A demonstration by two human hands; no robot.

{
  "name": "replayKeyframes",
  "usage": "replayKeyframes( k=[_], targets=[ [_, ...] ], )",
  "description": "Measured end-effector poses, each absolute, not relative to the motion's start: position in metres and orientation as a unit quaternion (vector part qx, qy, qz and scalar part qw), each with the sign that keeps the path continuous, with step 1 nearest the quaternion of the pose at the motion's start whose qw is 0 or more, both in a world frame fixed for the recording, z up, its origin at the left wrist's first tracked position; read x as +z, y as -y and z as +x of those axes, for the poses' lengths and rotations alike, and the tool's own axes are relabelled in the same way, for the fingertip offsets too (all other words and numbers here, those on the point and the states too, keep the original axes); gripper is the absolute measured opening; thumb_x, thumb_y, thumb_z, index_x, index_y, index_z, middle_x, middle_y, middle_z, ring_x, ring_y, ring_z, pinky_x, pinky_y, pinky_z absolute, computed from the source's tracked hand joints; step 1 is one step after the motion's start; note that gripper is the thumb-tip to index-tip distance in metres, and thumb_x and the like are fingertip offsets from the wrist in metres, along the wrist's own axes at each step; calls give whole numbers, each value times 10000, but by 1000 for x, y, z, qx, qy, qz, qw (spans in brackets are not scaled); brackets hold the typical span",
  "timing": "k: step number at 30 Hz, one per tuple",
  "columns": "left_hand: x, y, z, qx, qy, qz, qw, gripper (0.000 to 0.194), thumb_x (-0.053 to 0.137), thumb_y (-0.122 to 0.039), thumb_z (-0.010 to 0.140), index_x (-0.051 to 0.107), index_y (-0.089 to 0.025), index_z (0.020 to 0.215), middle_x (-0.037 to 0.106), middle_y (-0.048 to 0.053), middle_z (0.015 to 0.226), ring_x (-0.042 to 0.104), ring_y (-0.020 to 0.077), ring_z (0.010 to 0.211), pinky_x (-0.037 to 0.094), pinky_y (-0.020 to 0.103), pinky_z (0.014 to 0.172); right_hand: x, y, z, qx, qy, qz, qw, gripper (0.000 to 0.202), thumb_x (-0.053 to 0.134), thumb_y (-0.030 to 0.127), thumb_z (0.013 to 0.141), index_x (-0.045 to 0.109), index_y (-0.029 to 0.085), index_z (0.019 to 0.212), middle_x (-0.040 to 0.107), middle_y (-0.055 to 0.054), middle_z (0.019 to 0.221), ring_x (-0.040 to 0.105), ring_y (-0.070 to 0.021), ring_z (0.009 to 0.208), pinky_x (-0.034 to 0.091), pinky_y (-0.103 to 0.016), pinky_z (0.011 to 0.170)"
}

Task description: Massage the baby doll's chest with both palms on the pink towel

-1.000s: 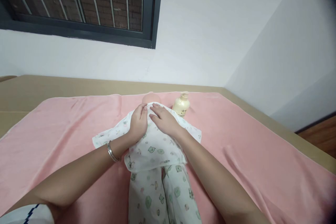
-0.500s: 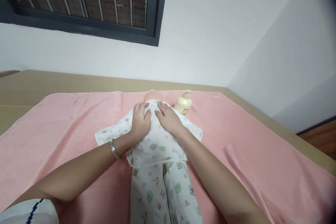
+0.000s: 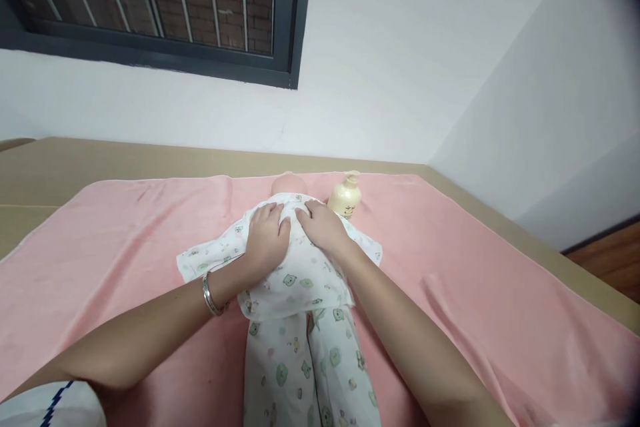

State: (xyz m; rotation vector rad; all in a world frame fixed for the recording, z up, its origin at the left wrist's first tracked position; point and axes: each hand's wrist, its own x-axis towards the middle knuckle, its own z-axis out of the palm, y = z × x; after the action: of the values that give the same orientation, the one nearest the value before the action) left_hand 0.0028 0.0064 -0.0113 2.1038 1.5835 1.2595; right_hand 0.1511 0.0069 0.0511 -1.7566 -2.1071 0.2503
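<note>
A doll-like figure lies on a pink cloth (image 3: 150,267), dressed in a white printed top (image 3: 295,287) and matching trousers (image 3: 285,367). Only the rounded top of its head (image 3: 289,183) shows past the collar. My left hand (image 3: 267,233) rests flat on the left side of the chest, thumb apart from the fingers. On the right side of the chest lies my right hand (image 3: 323,225), its fingers spread over the fabric. Neither hand grips anything. A cream pump bottle (image 3: 345,195) stands just beyond my right hand.
The pink cloth covers a tan surface (image 3: 150,153) that runs back to a white wall (image 3: 375,80). Above at the left is a dark-framed window (image 3: 295,27) with bars. A brown wooden panel (image 3: 610,257) shows at the right edge.
Both hands have slid slightly down from the collar along the chest, the left one a little more. The view has shifted slightly.
</note>
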Motion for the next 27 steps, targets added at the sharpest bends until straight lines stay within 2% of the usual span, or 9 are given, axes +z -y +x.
replayKeyframes(
  k=[2,6,8,12,16,19,23,27],
  targets=[
    [-10,-7,2,408,-543,727,103,424,395,-301,942,589,-151,1287,605,156,1342,503,324,1304,348,512,1151,53,-1,146,72,738,-650,167,448,326,363,1033,656,81,1143,663,-200,1251,593,-287,1191,412,-369,1027],
    [0,-15,-3,346,-557,746,116,478,349,-324,957,580,-72,1291,615,211,1333,517,350,1301,352,520,1142,60,23,128,37,755,-642,124,417,322,276,1022,652,63,1163,666,-225,1235,591,-306,1198,408,-375,1028],
    [6,-17,-5,321,-555,758,118,482,335,-328,964,581,-71,1289,624,213,1325,535,350,1288,375,514,1123,62,31,124,29,770,-625,123,396,331,247,1012,654,70,1156,675,-229,1212,600,-310,1186,418,-375,1010],
    [13,-6,-4,274,-556,782,72,442,335,-314,973,616,-97,1236,676,206,1231,605,351,1199,451,510,1039,62,23,134,63,765,-626,139,416,305,311,1031,649,106,1142,679,-196,1221,617,-302,1143,435,-383,963],
    [14,13,3,260,-543,798,-13,465,334,-265,974,575,-43,1305,609,244,1347,546,352,1303,395,495,1111,57,3,147,96,751,-638,142,468,309,405,1034,627,100,1191,618,-187,1342,550,-299,1248,380,-391,1028],
    [19,12,1,239,-548,802,0,449,309,-270,987,599,-70,1266,640,211,1315,569,325,1275,421,461,1091,56,3,144,77,749,-646,125,473,298,380,1038,624,79,1203,608,-202,1350,520,-302,1281,341,-405,1063],
    [28,-6,-9,207,-577,786,87,446,289,-376,1007,645,-142,1138,698,139,1215,651,291,1113,514,421,940,61,19,131,34,762,-639,97,443,298,303,1035,651,66,1156,653,-215,1260,569,-299,1216,356,-387,1039],
    [30,-7,-8,191,-581,789,54,443,283,-350,1009,647,-121,1114,705,147,1171,651,295,1097,506,418,937,61,19,133,39,769,-627,116,425,304,310,1034,669,104,1101,692,-183,1182,628,-275,1107,418,-341,933]
  ],
)
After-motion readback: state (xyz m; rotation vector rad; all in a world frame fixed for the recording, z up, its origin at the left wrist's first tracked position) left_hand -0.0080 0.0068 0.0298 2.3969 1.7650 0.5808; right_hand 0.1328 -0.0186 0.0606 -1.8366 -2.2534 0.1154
